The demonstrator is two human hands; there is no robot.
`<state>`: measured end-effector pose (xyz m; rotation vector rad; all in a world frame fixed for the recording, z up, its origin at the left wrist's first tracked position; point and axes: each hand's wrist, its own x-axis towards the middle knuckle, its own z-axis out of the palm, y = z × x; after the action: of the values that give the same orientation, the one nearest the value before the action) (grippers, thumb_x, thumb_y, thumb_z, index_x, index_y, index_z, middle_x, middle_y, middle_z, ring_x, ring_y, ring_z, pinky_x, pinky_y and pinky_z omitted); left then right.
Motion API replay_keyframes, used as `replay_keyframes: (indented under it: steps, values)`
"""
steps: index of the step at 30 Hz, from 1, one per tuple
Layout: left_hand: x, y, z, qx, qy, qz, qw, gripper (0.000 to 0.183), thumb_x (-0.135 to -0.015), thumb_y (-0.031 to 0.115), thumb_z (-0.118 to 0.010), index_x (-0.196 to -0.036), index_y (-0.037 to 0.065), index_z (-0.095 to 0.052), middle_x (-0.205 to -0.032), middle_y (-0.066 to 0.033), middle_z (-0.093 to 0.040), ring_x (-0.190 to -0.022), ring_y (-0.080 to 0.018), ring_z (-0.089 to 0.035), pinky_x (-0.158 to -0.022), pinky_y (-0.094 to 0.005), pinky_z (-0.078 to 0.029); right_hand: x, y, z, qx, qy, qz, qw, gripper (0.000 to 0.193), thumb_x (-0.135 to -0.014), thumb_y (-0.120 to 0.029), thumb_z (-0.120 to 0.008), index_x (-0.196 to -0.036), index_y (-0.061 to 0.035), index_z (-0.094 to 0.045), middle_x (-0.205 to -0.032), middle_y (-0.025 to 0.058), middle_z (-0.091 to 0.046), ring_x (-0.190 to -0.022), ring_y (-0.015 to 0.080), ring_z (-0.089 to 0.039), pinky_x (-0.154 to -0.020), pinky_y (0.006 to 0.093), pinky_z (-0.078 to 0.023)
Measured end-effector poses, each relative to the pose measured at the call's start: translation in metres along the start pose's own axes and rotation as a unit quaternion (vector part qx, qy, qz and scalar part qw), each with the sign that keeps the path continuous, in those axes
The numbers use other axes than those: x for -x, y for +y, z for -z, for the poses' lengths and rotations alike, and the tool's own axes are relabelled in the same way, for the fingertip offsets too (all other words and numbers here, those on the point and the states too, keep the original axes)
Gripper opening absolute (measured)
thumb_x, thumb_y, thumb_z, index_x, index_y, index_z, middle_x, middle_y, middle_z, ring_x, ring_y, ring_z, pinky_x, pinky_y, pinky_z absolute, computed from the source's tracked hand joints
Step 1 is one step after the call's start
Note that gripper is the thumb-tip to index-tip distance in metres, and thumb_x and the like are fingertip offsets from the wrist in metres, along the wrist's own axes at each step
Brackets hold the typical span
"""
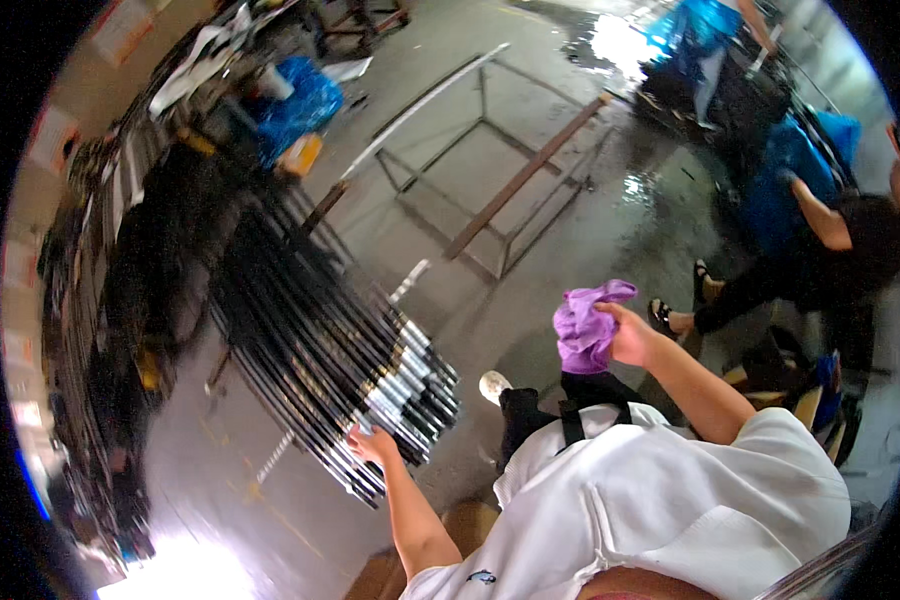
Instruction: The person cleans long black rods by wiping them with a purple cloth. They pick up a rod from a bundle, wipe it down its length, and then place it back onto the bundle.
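Dozens of long dark metal tubes lie stacked on the concrete floor in front of us, cut ends facing our way. They look heavy, stiff and probably slick, so we'd grab one near the end. Our left hand is spread open, fingertips touching those ends. Our right hand is pinched shut on a soft purple rag, bunched up, weighs nothing.

Left hand is touching the near ends of the rods, which are lying stacked ahead and left of it. Right hand is gripping a cloth. Frame is standing beyond both hands; another person is crouching right of the cloth.
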<state>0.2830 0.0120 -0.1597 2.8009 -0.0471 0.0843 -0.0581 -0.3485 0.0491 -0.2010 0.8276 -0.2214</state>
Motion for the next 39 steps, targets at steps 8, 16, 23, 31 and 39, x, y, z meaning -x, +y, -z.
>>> replay_keyframes:
  steps: [8, 16, 23, 31, 39]
  values:
    - [0.108, 0.271, -0.022, 0.199, -0.203, -0.397, 0.873, 0.022, -0.067, 0.008, -0.062, -0.088, 0.008, -0.057, -0.1, -0.0109, -0.054, -0.101, -0.0289, -0.046, -0.088, -0.0402, -0.034, 0.048, -0.023, 0.117, -0.041, 0.102, 0.064, 0.992, 0.027, -0.083, -0.022, -0.047, -0.102, -0.0042, -0.054, -0.099, 0.008, -0.061, -0.092, 0.0228, -0.058, -0.092, 0.0384, -0.04]
    - [0.304, 0.447, -0.013, 0.307, -0.454, -0.477, 0.687, 0.019, -0.073, 0.011, -0.059, -0.092, 0.007, -0.059, -0.095, -0.0081, -0.057, -0.097, -0.0242, -0.049, -0.088, -0.0364, -0.036, 0.099, -0.051, 0.205, -0.16, 0.151, 0.159, 0.962, 0.027, -0.08, -0.02, -0.047, -0.102, -0.0043, -0.053, -0.094, 0.0087, -0.061, -0.086, 0.0236, -0.059, -0.084, 0.0397, -0.046]
    - [0.401, 0.554, 0.175, 0.407, -0.768, -0.399, 0.292, 0.066, -0.082, 0.054, -0.043, -0.125, 0.005, -0.044, -0.125, -0.0123, -0.043, -0.114, -0.0182, -0.04, -0.091, -0.031, -0.031, 0.092, -0.066, 0.285, -0.194, 0.088, 0.197, 0.957, 0.027, -0.082, -0.021, -0.044, -0.102, -0.0057, -0.053, -0.089, 0.0086, -0.061, -0.083, 0.0224, -0.059, -0.078, 0.0414, -0.048]
    - [0.436, 0.587, 0.343, 0.424, -0.807, -0.37, -0.177, 0.079, -0.078, 0.069, -0.03, -0.126, 0.008, -0.042, -0.131, -0.0203, -0.031, -0.114, -0.0278, -0.036, -0.09, -0.0352, -0.029, 0.092, -0.109, 0.27, -0.181, 0.122, 0.225, 0.95, 0.021, -0.082, -0.021, -0.045, -0.093, -0.0064, -0.056, -0.085, 0.0077, -0.061, -0.083, 0.0212, -0.059, -0.076, 0.0374, -0.048]
    - [0.453, 0.581, 0.358, 0.416, -0.806, -0.336, -0.254, 0.069, -0.083, 0.06, -0.028, -0.117, 0.004, -0.047, -0.123, -0.0226, -0.037, -0.11, -0.0281, -0.039, -0.088, -0.0352, -0.03, 0.117, -0.086, 0.27, -0.248, 0.15, 0.265, 0.92, 0.025, -0.082, -0.021, -0.045, -0.099, -0.0033, -0.051, -0.087, 0.0106, -0.06, -0.081, 0.0252, -0.059, -0.076, 0.0414, -0.048]
